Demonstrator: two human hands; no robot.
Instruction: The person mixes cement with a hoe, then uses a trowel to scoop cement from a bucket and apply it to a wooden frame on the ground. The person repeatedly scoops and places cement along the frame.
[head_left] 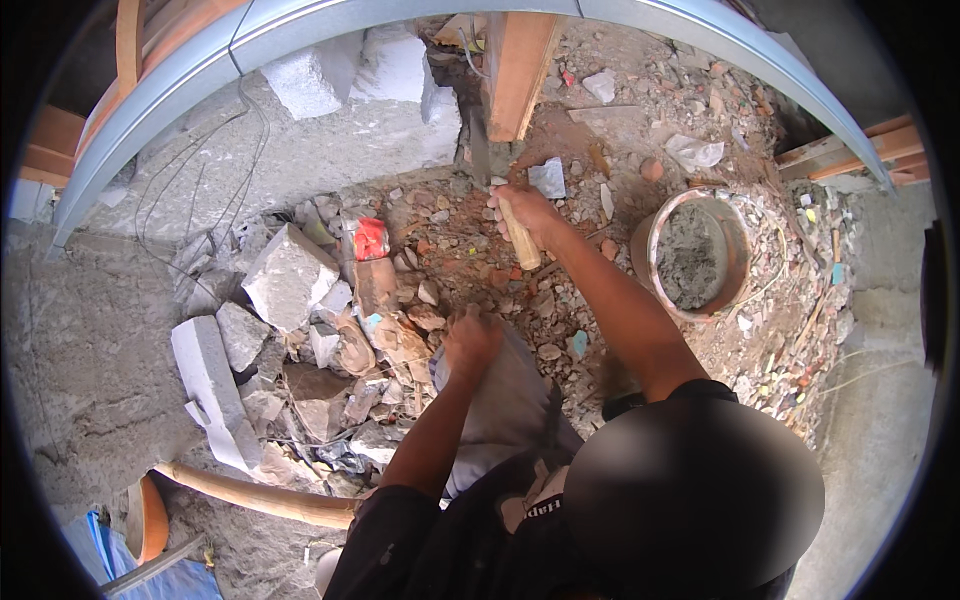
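Observation:
My right hand (525, 212) grips the pale wooden handle of a trowel (520, 238). Its grey metal blade (478, 150) points away from me, at the foot of an upright wooden post (515, 70), over red-brown rubble. My left hand (470, 335) is curled into a fist, closer to me. It rests at the edge of my grey trouser knee (505, 395), beside broken brick pieces. Nothing shows inside that fist.
A round bucket (738, 250) of grey mortar stands to the right of my right arm. Broken concrete blocks (288, 275), a red packet (370, 238) and brick scraps lie to the left. An orange pipe (250, 495) runs along the lower left. Thin wires (200, 175) cross the grey slab.

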